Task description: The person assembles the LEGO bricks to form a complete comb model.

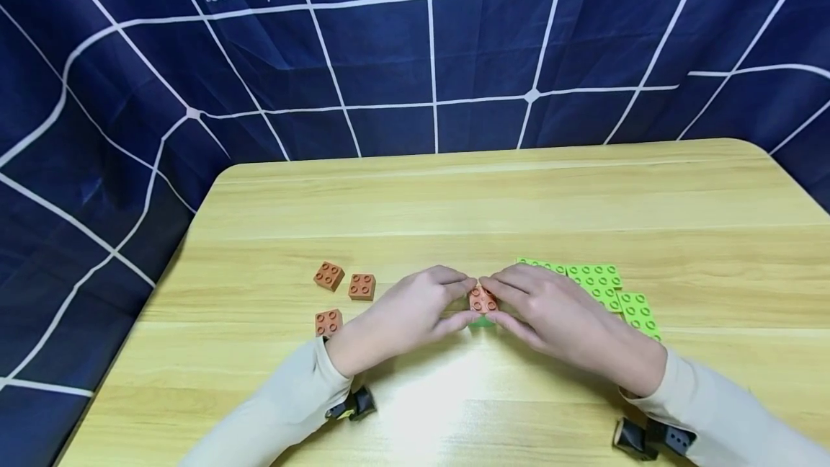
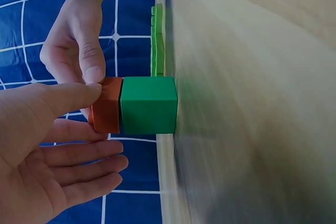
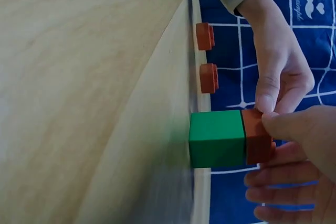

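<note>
An orange-brown toy building brick [image 1: 483, 300] with studs on top sits on a taller green block [image 2: 149, 106], which stands on the table. Thumb and index finger of my left hand [image 1: 421, 308] pinch the orange-brown brick from the left; the other fingers stretch out loosely, as the left wrist view shows. From the right, my right hand [image 1: 551, 308] pinches the same brick between thumb and fingers. The two hands' fingertips nearly meet around it. In the right wrist view a thin seam shows between the green block [image 3: 218, 139] and the brick [image 3: 258, 137].
Three loose orange-brown bricks [image 1: 362, 287] lie left of my left hand, one partly behind the wrist. Several light green studded plates [image 1: 595, 278] lie beyond and right of my right hand. A dark blue curtain [image 1: 389, 56] hangs behind the wooden table [image 1: 454, 200].
</note>
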`<state>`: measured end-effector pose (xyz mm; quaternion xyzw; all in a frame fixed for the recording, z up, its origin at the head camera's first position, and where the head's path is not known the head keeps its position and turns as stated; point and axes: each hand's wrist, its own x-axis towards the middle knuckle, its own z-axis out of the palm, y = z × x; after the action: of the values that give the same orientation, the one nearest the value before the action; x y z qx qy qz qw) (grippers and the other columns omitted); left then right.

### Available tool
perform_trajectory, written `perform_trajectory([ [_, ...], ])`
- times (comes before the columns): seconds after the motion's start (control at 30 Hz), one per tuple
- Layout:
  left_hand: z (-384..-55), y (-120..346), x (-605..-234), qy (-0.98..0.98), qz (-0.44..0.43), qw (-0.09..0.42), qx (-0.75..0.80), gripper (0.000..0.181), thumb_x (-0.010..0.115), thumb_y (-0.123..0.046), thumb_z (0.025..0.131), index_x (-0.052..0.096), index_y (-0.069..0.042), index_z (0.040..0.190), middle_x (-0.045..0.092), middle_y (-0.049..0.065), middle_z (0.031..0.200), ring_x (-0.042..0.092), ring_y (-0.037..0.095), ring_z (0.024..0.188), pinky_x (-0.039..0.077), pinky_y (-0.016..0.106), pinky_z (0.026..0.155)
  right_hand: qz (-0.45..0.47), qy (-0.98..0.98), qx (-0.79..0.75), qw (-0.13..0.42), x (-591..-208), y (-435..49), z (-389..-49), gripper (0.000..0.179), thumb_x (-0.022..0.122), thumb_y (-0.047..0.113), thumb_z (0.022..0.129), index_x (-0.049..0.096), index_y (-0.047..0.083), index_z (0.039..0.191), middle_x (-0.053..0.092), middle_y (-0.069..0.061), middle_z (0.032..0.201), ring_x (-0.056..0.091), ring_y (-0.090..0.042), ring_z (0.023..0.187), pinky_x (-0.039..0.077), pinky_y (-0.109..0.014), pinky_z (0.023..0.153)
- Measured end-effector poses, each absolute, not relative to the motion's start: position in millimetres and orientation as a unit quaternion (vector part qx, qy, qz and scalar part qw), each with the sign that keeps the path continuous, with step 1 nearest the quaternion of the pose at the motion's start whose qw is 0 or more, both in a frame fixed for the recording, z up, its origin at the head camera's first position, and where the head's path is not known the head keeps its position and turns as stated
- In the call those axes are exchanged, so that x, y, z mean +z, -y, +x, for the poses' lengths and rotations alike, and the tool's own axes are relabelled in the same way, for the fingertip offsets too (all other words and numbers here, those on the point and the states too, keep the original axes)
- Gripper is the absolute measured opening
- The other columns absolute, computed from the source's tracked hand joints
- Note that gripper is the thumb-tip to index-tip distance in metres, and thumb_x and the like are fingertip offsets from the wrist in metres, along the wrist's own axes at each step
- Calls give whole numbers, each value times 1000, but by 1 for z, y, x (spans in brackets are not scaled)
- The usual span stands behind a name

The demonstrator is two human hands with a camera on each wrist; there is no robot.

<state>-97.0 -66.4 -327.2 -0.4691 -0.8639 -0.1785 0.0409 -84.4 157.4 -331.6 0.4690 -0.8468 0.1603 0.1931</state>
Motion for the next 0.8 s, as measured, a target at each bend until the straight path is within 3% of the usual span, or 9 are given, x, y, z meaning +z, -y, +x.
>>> perform_trajectory([
  [0.2, -98, 65, -328, 869, -462, 38, -173, 41, 61, -31, 95, 65, 2, 119, 69, 11, 112, 67, 18, 100, 51, 18, 91, 443, 871, 105, 184, -331, -158, -81, 55, 43, 43, 101, 67, -6, 111, 70, -16, 104, 65, -32, 97, 54, -49, 89],
  [0.67, -97, 66, -329, 871, -455, 25, -183, 42, 63, -32, 94, 65, 2, 119, 68, 13, 115, 66, 21, 104, 50, 20, 93, 420, 894, 64, 142, -330, -158, -73, 56, 48, 40, 100, 59, -9, 124, 60, -26, 123, 60, -41, 112, 49, -51, 96],
  [0.8, -97, 67, -329, 874, -447, 16, -191, 44, 61, -33, 95, 63, 2, 123, 67, 13, 117, 66, 20, 104, 50, 20, 92, 423, 888, 77, 160, -331, -159, -72, 58, 39, 43, 103, 61, -8, 122, 63, -24, 120, 62, -40, 108, 51, -52, 93],
])
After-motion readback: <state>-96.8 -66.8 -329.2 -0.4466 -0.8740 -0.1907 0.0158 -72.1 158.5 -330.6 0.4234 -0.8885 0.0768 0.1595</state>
